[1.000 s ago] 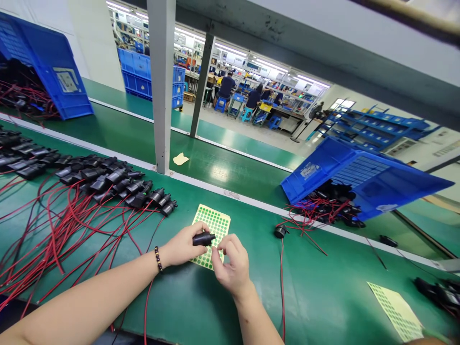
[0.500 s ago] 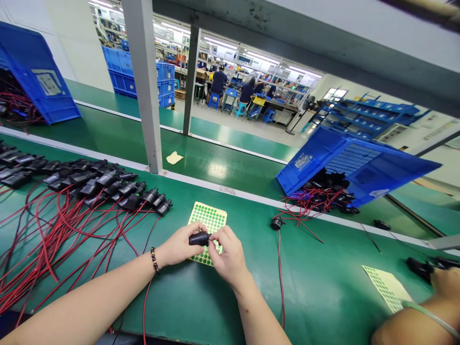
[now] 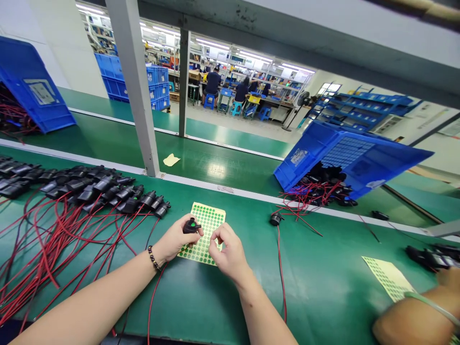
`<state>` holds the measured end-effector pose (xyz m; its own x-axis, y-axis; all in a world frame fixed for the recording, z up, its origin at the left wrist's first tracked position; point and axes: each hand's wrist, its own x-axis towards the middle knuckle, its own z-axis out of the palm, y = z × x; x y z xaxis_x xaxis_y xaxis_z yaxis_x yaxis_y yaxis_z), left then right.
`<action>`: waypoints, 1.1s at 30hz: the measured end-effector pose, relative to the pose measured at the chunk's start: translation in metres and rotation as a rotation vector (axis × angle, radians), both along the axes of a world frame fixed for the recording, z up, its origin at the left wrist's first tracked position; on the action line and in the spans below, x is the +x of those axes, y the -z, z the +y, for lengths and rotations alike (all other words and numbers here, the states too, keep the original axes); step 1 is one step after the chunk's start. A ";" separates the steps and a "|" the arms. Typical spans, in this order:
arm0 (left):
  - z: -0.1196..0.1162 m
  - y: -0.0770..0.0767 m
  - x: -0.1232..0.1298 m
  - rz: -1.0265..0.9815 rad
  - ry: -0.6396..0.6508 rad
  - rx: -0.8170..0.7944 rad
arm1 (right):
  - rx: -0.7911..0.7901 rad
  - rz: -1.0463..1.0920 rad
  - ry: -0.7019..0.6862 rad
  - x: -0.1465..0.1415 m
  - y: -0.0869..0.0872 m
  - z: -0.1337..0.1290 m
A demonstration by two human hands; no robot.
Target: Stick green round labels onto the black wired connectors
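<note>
Between the fingers of my left hand [image 3: 179,238] is a black motor part [image 3: 191,226] with a green dot on its upturned face; a red wire trails below that hand. Just to the right, my right hand [image 3: 227,248] is held over the edge of a pale sheet of green dot stickers [image 3: 210,218]. Its thumb and forefinger are pinched close together, and whether something tiny is between them is too small to tell. The sheet lies flat on the green table, partly under both hands.
Many black parts [image 3: 104,184] with red wires [image 3: 64,239] cover the left. A single part [image 3: 276,219] lies right of centre. Behind are a tilted blue crate [image 3: 373,167] and a metal post [image 3: 138,91]. A co-worker's arm [image 3: 420,316] is at the right edge, beside another sticker sheet [image 3: 386,278].
My left hand has turned the black part, so its green-dotted face shows. My right hand has come away from the part. The view has shifted slightly.
</note>
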<state>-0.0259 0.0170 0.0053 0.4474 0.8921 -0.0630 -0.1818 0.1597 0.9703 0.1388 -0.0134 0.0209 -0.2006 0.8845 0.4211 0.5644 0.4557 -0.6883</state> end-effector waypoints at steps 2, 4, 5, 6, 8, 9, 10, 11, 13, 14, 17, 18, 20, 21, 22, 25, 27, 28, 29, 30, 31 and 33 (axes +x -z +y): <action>-0.001 -0.001 0.000 0.021 0.024 0.034 | -0.025 0.051 0.003 -0.003 -0.001 -0.001; -0.003 -0.002 0.000 0.078 0.032 0.119 | -0.059 0.149 0.014 -0.007 -0.002 -0.002; -0.004 -0.002 0.000 0.111 0.026 0.174 | -0.082 0.207 0.018 -0.008 -0.002 -0.002; -0.004 -0.003 0.000 0.145 0.018 0.227 | -0.111 0.261 0.016 -0.010 -0.002 -0.002; -0.006 -0.002 0.001 0.210 0.015 0.301 | -0.166 0.342 0.006 -0.012 -0.001 -0.002; -0.006 -0.002 0.001 0.238 0.019 0.322 | -0.187 0.367 0.002 -0.013 0.000 -0.002; -0.007 -0.001 0.001 0.261 0.027 0.334 | -0.198 0.384 0.000 -0.013 0.001 -0.002; -0.007 -0.001 0.002 0.280 0.036 0.340 | -0.198 0.395 -0.001 -0.014 0.003 -0.002; -0.007 0.001 0.002 0.301 0.049 0.344 | -0.165 0.397 -0.001 -0.014 0.005 -0.003; -0.007 0.001 0.002 0.305 0.055 0.341 | -0.133 0.382 -0.005 -0.014 0.006 -0.004; -0.007 0.002 0.002 0.323 0.088 0.325 | 0.009 0.252 -0.037 -0.011 0.008 -0.005; -0.007 0.002 0.002 0.335 0.102 0.324 | 0.059 0.188 -0.052 -0.010 0.008 -0.005; -0.006 0.002 0.002 0.365 0.126 0.328 | 0.137 0.065 -0.082 -0.007 0.008 -0.004; -0.006 0.002 0.002 0.375 0.135 0.330 | 0.161 0.017 -0.092 -0.006 0.008 -0.003; -0.006 0.003 0.001 0.379 0.143 0.328 | 0.176 -0.019 -0.100 -0.005 0.008 -0.003; -0.005 0.004 0.001 0.371 0.168 0.316 | 0.189 -0.072 -0.112 -0.004 0.007 -0.001; -0.005 0.004 0.000 0.386 0.174 0.330 | 0.192 -0.106 -0.124 -0.004 0.006 -0.001; -0.004 0.004 0.000 0.403 0.175 0.344 | 0.197 -0.133 -0.133 -0.004 0.006 -0.001; -0.004 0.004 0.000 0.422 0.176 0.358 | 0.206 -0.168 -0.142 -0.004 0.006 -0.001; -0.004 0.004 -0.001 0.438 0.180 0.371 | 0.218 -0.209 -0.148 -0.004 0.006 -0.001; -0.004 0.004 -0.001 0.449 0.187 0.380 | 0.231 -0.252 -0.152 -0.004 0.007 -0.002; -0.004 0.004 -0.002 0.458 0.199 0.391 | 0.256 -0.331 -0.152 -0.004 0.009 -0.002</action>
